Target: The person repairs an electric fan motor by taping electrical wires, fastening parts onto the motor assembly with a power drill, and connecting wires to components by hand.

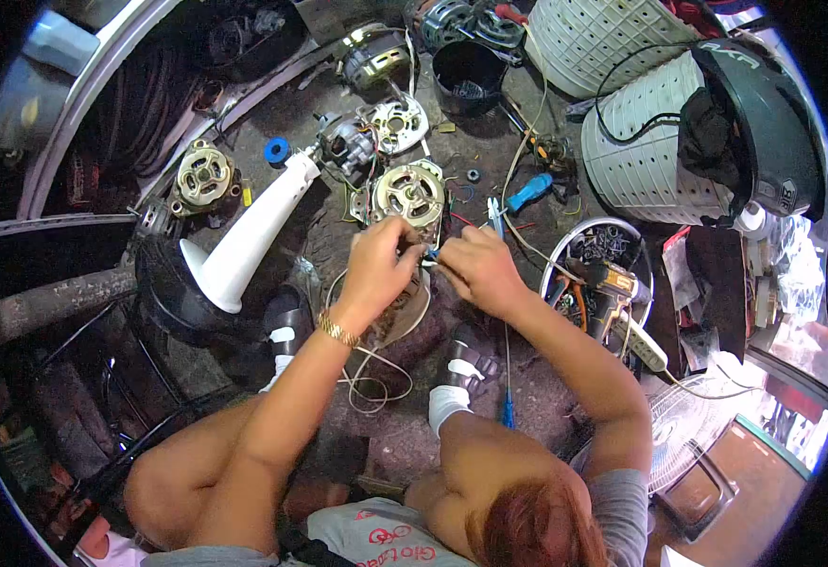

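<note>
Both hands meet at the centre, just below a round metal motor with a slotted cover. My left hand, gold bracelet on the wrist, pinches thin wires with its thumb and fingers. My right hand is closed close beside it on the same small wires, where a bit of blue shows. The fingertips hide the exact spot where the wires meet. Blue-handled pliers stand just above my right hand. A white cable loops on the floor below my left hand.
A white fan stand lies left of the motor. A blue screwdriver, a bowl of screws and a yellow drill are to the right. Behind are a black pot and perforated white baskets. Blue tape lies upper left.
</note>
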